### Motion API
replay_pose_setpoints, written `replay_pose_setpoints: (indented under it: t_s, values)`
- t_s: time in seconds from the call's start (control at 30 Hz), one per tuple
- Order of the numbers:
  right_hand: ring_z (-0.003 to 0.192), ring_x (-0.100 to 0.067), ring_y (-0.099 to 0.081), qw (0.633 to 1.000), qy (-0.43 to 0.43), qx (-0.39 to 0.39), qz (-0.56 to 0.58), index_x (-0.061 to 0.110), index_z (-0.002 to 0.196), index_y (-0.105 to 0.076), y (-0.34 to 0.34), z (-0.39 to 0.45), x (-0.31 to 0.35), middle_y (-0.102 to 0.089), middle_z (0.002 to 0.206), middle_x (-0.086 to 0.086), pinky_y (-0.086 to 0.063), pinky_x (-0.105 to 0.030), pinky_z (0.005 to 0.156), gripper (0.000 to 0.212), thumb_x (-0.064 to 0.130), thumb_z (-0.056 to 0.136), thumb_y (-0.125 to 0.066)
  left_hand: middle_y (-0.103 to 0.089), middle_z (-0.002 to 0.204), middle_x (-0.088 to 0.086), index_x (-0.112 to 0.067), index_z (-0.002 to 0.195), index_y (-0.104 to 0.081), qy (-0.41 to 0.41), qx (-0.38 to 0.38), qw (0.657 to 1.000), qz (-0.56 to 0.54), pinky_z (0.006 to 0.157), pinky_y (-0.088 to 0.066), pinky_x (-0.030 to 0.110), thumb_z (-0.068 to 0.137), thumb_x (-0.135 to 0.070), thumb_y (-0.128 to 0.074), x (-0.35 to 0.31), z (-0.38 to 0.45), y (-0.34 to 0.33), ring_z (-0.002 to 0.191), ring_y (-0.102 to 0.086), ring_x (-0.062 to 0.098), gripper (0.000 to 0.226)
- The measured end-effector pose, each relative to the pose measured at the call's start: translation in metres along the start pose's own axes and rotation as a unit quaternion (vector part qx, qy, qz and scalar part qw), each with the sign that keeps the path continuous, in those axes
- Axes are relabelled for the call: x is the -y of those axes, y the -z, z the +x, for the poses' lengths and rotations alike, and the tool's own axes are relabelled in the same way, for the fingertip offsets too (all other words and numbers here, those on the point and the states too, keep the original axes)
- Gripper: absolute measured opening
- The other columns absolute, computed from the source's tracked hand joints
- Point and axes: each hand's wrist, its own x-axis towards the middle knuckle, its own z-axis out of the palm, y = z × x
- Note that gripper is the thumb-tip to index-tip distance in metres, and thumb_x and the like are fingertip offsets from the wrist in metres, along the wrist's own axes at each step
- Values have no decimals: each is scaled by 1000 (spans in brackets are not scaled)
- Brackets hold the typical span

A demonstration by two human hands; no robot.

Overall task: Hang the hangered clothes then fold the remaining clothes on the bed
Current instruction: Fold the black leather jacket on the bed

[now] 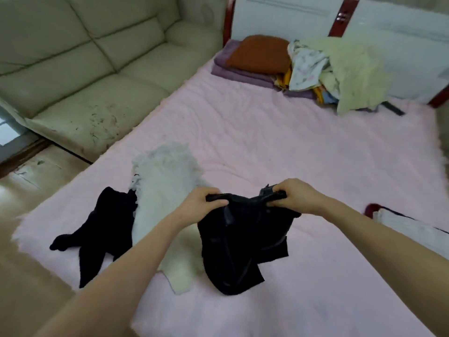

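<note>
Both hands up over the near part of the bed (267, 132), which is covered in a pink fleecy sheet. Left hand (201, 203) has fingers curled round one end of the top edge of a black garment (240, 242); right hand (291, 198) pinches the other end of the same edge, thumb underneath. Edge is held between the two hands, slightly slack; the rest of the garment hangs down in folds, its lower part bunched on the sheet. Fabric looks dark with a slight sheen; what kind of garment it is cannot be told. Just left of it, partly under the left forearm, a white fluffy garment (165, 190) lies spread lengthwise on the bed. Further left, touching its edge, a second black garment (102, 229) lies crumpled flat near the bed's left side. At the far end of the bed, against the white headboard (286, 18): an orange-brown pillow (260, 53) on folded purple bedding (230, 71), and beside it a loose heap of pale yellow and patterned cloth (340, 69). Pale green sofa (85, 57) stands along the bed's left side, its seat marked with dark scuffs
</note>
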Motion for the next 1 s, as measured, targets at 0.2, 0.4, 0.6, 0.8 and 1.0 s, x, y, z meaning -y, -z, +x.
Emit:
replay_pose_setpoints:
  t_s: [0.2,0.4,0.6,0.8,1.0]
  values:
    - [74,-7,-60,984,-41,-71,160,26,80,-65,59,-132,-74,-64,77,11,-47,-26,72,32,53,68,-79,-50,65,2,4,79,-62,-90,71,993,-6,54,-34,22,90,-26,-67,-137,13,-80,58,-46,10,32]
    - [92,-5,-68,933,-27,-118,340,32,109,-67,52,-223,-111,-72,101,10,-53,-22,83,32,43,80,-74,-58,60,-10,-15,70,-66,-161,142,977,0,54,-40,14,92,-21,-65,-258,-12,-189,56,-52,4,23]
    - [73,-12,-67,869,-37,-262,418,5,94,-73,60,-290,-168,-74,86,-10,-51,-25,69,21,25,90,-67,-69,106,-6,-20,111,-67,-191,48,978,-68,87,-49,20,83,-30,-74,-291,-18,-265,101,-64,5,30]
    - [69,-9,-66,869,-39,-262,419,7,85,-71,82,-322,-186,-72,80,-4,-51,-21,65,21,26,91,-64,-23,156,-4,-28,154,-9,-11,203,973,105,114,-26,31,65,-48,-85,-215,-38,-303,144,-22,10,119]
    - [62,-5,-57,879,-47,-256,399,14,75,-64,87,-334,-185,-63,66,8,-45,-22,65,26,34,92,-62,-41,149,-1,-21,149,-32,-66,234,950,196,112,-34,38,85,-22,-69,-203,-18,-346,138,-38,17,74]
